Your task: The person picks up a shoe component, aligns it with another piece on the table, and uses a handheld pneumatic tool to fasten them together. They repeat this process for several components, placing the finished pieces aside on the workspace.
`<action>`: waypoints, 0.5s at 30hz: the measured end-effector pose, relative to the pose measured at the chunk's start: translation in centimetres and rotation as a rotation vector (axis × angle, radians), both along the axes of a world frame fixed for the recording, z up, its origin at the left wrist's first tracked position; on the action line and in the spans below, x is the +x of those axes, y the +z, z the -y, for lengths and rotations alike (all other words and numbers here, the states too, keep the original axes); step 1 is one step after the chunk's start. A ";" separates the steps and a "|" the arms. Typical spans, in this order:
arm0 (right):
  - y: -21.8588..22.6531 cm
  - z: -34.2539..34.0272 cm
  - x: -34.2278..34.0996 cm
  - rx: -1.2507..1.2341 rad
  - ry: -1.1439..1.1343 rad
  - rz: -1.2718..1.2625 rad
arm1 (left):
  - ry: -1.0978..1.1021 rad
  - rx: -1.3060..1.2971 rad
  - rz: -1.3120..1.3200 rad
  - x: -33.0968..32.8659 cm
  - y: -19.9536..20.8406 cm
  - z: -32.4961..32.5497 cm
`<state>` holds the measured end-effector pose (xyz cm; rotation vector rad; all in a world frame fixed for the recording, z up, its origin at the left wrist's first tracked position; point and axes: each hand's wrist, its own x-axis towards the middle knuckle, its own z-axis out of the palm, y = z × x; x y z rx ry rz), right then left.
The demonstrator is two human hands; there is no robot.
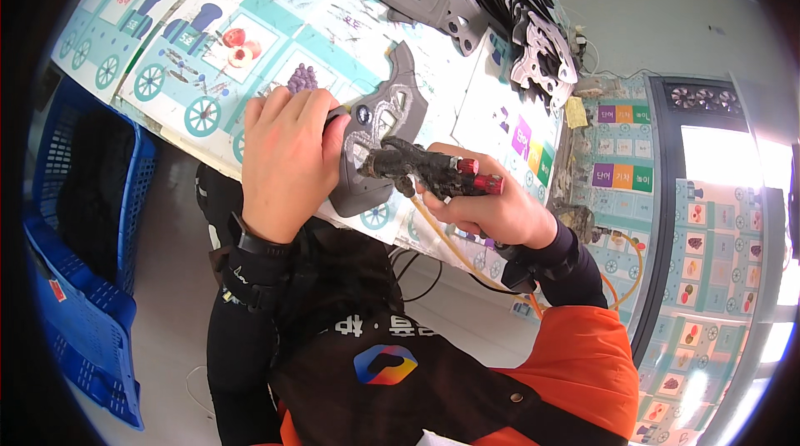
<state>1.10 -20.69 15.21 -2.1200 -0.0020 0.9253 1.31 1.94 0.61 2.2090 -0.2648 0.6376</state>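
My left hand (292, 154) is closed on the left edge of a dark grey curved plate (400, 88), which has cutouts and a round dark hole. Whitish, wet-looking streaks lie around the plate's openings. My right hand (500, 204) grips a dark, grimy spray gun (429, 167) with red knobs at its rear. The gun's nozzle points left at the plate, close to its lower half; whether it touches cannot be seen. A yellowish hose (446, 234) runs down from the gun past my right wrist.
More grey plates (429, 0) lie on the patterned table (275, 25) at the far side. A stack of black and grey plates (537, 38) stands at the far right. Blue plastic crates (62, 279) sit at the left. Hoses hang beside the right wall.
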 end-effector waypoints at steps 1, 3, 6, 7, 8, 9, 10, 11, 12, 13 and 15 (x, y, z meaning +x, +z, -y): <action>0.0 0.2 -0.1 0.007 0.009 0.004 | 0.005 0.001 -0.003 0.0 0.1 0.0; 0.5 0.4 -0.2 -0.037 0.028 -0.062 | 0.009 -0.006 -0.009 -0.1 0.1 0.1; 1.7 -0.3 -0.4 -0.069 0.097 -0.166 | 0.014 -0.010 -0.020 -0.3 0.1 0.1; 1.8 0.3 -0.6 -0.065 0.095 -0.158 | 0.014 -0.008 -0.020 -0.2 0.2 0.0; 1.8 1.3 -0.9 0.045 0.080 -0.164 | 0.011 -0.003 -0.012 -0.2 0.2 0.0; 2.0 2.0 -1.4 0.157 0.065 -0.170 | 0.010 -0.012 -0.010 -0.3 0.1 0.1; 2.2 2.0 -1.8 0.179 0.026 -0.110 | 0.007 -0.016 -0.005 -0.3 0.1 0.1; 2.3 2.7 -1.9 0.192 0.021 -0.098 | 0.000 -0.004 0.007 -0.3 0.0 0.1; 2.0 4.0 -2.0 0.051 0.024 0.016 | -0.013 -0.013 0.003 -0.2 0.0 0.1; 1.6 4.9 -2.3 -0.084 0.022 0.130 | -0.026 -0.015 0.000 -0.3 0.2 -0.1; -0.1 6.6 -2.6 -0.385 0.161 0.564 | -0.054 -0.016 -0.021 -0.2 0.5 -0.2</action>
